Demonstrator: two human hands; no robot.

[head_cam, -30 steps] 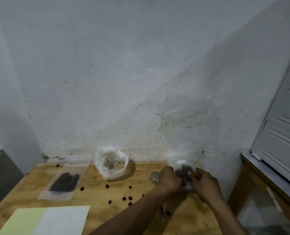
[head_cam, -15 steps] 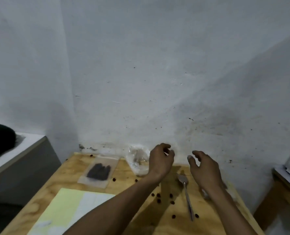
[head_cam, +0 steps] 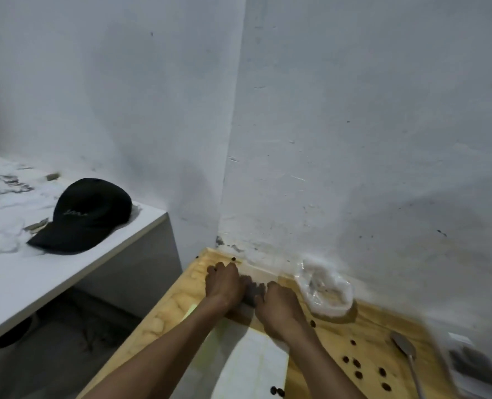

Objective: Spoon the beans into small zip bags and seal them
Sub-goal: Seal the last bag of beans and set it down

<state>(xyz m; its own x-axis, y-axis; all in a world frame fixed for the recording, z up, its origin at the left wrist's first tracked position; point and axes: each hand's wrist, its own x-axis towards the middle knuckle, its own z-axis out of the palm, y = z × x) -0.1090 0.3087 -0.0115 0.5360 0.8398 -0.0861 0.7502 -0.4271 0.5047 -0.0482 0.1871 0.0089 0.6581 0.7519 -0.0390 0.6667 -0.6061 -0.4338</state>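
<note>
Wooden bench (head_cam: 377,326): set against a white wall, carrying the items below.

Filled zip bag (head_cam: 255,289): lain flat at 11 o'clock on the bench, dark beans seen inside, its clear top strip toward the wall. It is covered on both sides by the hands.

Left hand (head_cam: 223,283): laid on the bag's left edge, fingers bent over it; how firmly the grip is closed cannot be told through the blur.

Right hand (head_cam: 276,305): laid on the bag's right edge, fingers curled down; the state of its grip cannot be told either.

Open plastic bag (head_cam: 324,289): stood at 12 o'clock by the wall, mouth rolled wide; contents unclear.

Second zip bag (head_cam: 469,364): lain at 3 o'clock, dark beans inside, blurred.

Spoon (head_cam: 404,351): lain just left of that bag, bowl toward the wall.

Loose beans (head_cam: 354,364): scattered between spoon and paper.

Sheet of paper (head_cam: 253,361): lain at 6 o'clock, under the forearms.

Black cap (head_cam: 86,217): rested on a white counter (head_cam: 66,269) at 9 o'clock, apart from the bench.
</note>
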